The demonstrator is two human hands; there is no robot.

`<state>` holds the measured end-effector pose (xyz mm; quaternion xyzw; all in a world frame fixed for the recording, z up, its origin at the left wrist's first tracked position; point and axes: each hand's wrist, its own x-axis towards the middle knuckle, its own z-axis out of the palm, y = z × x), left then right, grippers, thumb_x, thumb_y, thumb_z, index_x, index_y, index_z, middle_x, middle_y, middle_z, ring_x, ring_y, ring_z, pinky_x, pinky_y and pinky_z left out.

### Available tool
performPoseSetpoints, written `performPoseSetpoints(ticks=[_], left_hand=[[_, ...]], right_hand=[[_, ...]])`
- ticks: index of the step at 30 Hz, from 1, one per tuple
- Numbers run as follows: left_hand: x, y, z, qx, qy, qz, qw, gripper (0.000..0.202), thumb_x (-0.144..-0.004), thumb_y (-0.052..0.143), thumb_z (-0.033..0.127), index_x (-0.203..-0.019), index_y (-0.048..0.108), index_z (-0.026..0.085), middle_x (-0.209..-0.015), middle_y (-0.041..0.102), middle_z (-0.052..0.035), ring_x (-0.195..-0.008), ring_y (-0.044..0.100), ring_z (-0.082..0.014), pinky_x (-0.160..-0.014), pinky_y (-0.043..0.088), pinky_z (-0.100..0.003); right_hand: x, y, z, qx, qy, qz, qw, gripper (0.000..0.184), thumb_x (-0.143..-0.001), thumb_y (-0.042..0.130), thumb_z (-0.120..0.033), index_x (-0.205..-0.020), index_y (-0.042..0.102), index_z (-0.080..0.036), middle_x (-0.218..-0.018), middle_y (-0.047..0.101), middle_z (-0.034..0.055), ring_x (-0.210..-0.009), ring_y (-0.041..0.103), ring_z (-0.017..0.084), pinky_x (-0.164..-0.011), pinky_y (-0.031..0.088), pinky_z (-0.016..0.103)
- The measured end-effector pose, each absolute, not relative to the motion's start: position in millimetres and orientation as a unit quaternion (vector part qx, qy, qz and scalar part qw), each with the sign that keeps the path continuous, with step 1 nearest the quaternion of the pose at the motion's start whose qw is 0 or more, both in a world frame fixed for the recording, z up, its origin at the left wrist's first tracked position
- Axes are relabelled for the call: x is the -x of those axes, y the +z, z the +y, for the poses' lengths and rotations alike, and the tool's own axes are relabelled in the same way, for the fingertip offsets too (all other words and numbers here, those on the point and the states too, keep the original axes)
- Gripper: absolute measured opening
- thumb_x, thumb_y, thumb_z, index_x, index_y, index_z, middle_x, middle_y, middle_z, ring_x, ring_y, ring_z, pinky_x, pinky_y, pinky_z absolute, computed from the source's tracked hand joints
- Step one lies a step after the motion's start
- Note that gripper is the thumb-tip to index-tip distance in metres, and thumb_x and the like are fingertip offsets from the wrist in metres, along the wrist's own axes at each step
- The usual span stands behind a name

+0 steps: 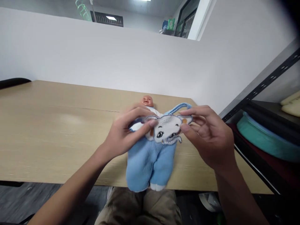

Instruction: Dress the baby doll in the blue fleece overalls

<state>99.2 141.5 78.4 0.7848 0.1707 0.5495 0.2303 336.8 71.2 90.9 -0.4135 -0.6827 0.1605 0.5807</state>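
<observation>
A pair of small blue fleece doll overalls [142, 162] with a white elephant face [167, 126] on the bib hangs in front of me, its legs down over the table's front edge. My left hand [131, 128] pinches the bib's left side by the elephant's ear, thumb in front. On the other side, my right hand [206, 134] grips the opposite ear between thumb and fingers. A blue strap [179, 107] loops up near my right fingers. Behind the overalls lies a baby doll [147, 101]; its head and a bit of white clothing show, and the rest is hidden.
The wooden table [58, 134] runs wide to the left, with a white partition [105, 59] behind it. At the right stands a dark metal shelf [260, 86] holding teal fabric items [264, 137]. My lap [138, 207] is below the front edge.
</observation>
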Motion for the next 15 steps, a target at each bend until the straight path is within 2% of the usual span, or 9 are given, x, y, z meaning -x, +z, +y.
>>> performPoseSetpoints(ticks=[3, 6, 8, 10, 12, 15], left_hand=[[-99, 86, 158, -0.762, 0.595, 0.185, 0.173, 0.009, -0.101, 0.074, 0.031, -0.100, 0.079, 0.024, -0.103, 0.077, -0.0071, -0.099, 0.071, -0.0213, -0.092, 0.058, -0.038], [-100, 94, 176, -0.764, 0.596, 0.152, 0.197, 0.011, -0.103, 0.072, 0.031, -0.100, 0.078, 0.023, -0.102, 0.077, -0.0066, -0.092, 0.071, -0.0190, -0.085, 0.059, -0.035], [-102, 101, 187, -0.766, 0.591, 0.129, 0.217, 0.011, -0.103, 0.072, 0.031, -0.101, 0.076, 0.022, -0.099, 0.076, -0.0053, -0.087, 0.070, -0.0169, -0.078, 0.059, -0.032], [-106, 109, 195, -0.766, 0.581, 0.136, 0.239, 0.012, -0.103, 0.072, 0.033, -0.103, 0.075, 0.022, -0.096, 0.075, -0.0041, -0.083, 0.069, -0.0155, -0.074, 0.058, -0.030], [-113, 116, 200, -0.764, 0.568, 0.155, 0.263, 0.015, -0.103, 0.072, 0.036, -0.105, 0.073, 0.022, -0.093, 0.074, -0.0032, -0.080, 0.068, -0.0152, -0.071, 0.058, -0.029], [-125, 124, 207, -0.762, 0.554, 0.162, 0.293, 0.018, -0.105, 0.070, 0.040, -0.106, 0.071, 0.022, -0.089, 0.072, -0.0021, -0.077, 0.067, -0.0153, -0.068, 0.058, -0.029]], right_hand=[[-344, 94, 94, 0.441, 0.095, -0.715, 0.533, 0.018, -0.097, 0.076, -0.030, -0.115, 0.075, -0.027, -0.111, 0.071, 0.0050, -0.100, 0.073, 0.022, -0.084, 0.068, 0.035], [-353, 95, 114, 0.452, 0.004, -0.765, 0.459, 0.008, -0.096, 0.078, -0.033, -0.095, 0.075, -0.025, -0.096, 0.067, 0.0039, -0.090, 0.066, 0.021, -0.085, 0.062, 0.039], [-358, 98, 127, 0.444, -0.015, -0.780, 0.441, 0.017, -0.095, 0.078, -0.034, -0.083, 0.071, -0.024, -0.097, 0.063, 0.0044, -0.093, 0.064, 0.023, -0.089, 0.058, 0.041], [-362, 100, 140, 0.415, 0.047, -0.774, 0.475, 0.025, -0.099, 0.072, -0.035, -0.078, 0.065, -0.024, -0.101, 0.063, 0.0044, -0.097, 0.063, 0.022, -0.091, 0.055, 0.039], [-366, 100, 154, 0.368, 0.165, -0.752, 0.522, 0.029, -0.105, 0.065, -0.039, -0.080, 0.060, -0.025, -0.094, 0.064, 0.0018, -0.087, 0.064, 0.019, -0.081, 0.055, 0.033], [-372, 99, 181, 0.321, 0.327, -0.731, 0.506, 0.028, -0.099, 0.072, -0.055, -0.101, 0.063, -0.028, -0.082, 0.066, -0.0025, -0.069, 0.063, 0.016, -0.064, 0.054, 0.028]])
